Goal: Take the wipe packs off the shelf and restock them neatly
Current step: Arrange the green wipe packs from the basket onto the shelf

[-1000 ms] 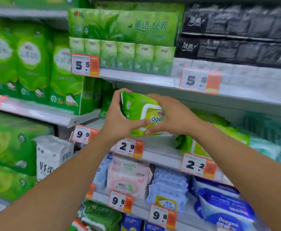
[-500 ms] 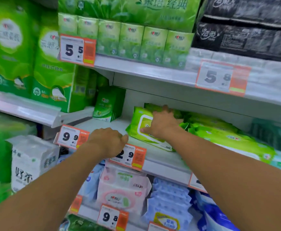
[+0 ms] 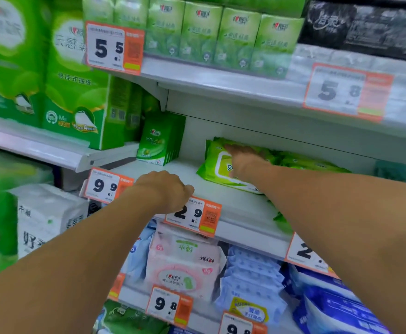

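A green wipe pack point(image 3: 215, 168) lies flat on the white middle shelf point(image 3: 231, 206), toward the back, with more green packs point(image 3: 310, 162) lined up to its right along the same shelf. The right hand point(image 3: 244, 160) lies on top of this pack with fingers stretched toward the far wall, pressing rather than gripping, though motion blur softens the detail. The left hand point(image 3: 167, 190) is nearer, at the front lip of the shelf, its fingers curled into a loose fist with nothing held, right above the price tag reading 2.9 point(image 3: 192, 215). To the far left of the shelf stands a small upright green tissue pack point(image 3: 157, 143), well apart from the wipe pack, with bare shelf between them. Another tag, 9.9 point(image 3: 105, 186), hangs to the left of the fist. Above, a higher shelf carries a row of green tissue packets point(image 3: 211, 32) behind a 5.5 tag point(image 3: 114, 48), and dark packages point(image 3: 365, 25) sit to the right over a 5.8 tag point(image 3: 346, 92). Below, pink wipes point(image 3: 185, 263) and blue wipes point(image 3: 252, 273) fill the lower shelf, and large green paper packs point(image 3: 72, 75) stand at left.
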`<control>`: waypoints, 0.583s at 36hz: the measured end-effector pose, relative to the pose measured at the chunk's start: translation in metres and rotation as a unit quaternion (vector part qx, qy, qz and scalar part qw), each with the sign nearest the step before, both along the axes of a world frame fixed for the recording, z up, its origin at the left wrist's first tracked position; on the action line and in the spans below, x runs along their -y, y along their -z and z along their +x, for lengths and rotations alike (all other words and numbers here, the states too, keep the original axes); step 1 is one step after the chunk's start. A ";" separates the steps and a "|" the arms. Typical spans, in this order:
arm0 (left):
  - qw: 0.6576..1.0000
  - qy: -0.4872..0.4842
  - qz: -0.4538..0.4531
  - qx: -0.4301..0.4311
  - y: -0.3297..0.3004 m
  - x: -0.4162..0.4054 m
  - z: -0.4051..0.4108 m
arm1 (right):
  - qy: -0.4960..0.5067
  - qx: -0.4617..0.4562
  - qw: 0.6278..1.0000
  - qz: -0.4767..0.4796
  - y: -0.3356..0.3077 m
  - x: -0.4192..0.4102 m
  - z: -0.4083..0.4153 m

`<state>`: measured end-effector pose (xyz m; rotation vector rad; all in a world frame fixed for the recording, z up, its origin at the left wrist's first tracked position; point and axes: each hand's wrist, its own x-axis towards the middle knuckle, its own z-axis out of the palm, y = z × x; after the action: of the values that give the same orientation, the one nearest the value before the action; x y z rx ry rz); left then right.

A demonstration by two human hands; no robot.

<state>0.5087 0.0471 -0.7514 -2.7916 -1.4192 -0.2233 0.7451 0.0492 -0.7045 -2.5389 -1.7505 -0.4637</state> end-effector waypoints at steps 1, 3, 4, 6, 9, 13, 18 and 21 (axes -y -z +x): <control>1.000 -0.001 0.001 -0.003 0.000 -0.001 0.000 | -0.004 0.002 1.000 0.001 0.001 -0.001 0.003; 1.000 -0.002 0.001 0.001 0.001 -0.004 0.001 | -0.009 0.000 1.000 0.000 0.003 -0.002 0.007; 1.000 -0.003 0.002 0.002 0.001 -0.005 0.001 | -0.007 -0.003 1.000 0.002 0.004 -0.002 0.008; 1.000 -0.003 0.004 0.009 0.000 -0.004 0.002 | 0.005 -0.019 1.000 0.013 0.003 -0.002 0.007; 1.000 0.000 -0.008 0.000 -0.006 0.005 -0.001 | 0.000 -0.044 0.999 0.010 0.002 0.003 -0.002; 0.989 0.055 0.073 0.118 0.011 0.028 -0.026 | -0.012 -0.025 0.995 0.093 0.012 0.045 -0.040; 0.918 0.043 0.183 0.349 0.110 0.092 -0.105 | -0.266 -0.158 0.868 0.388 0.072 0.146 -0.138; 0.978 -0.041 -0.017 0.203 0.187 0.125 -0.146 | -0.311 -0.314 0.835 0.330 0.166 0.191 -0.197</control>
<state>0.3624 -0.0775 -0.9383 -2.8178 -1.6148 -0.8170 0.5482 -0.1420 -0.8702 -1.3247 -1.6173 -0.1214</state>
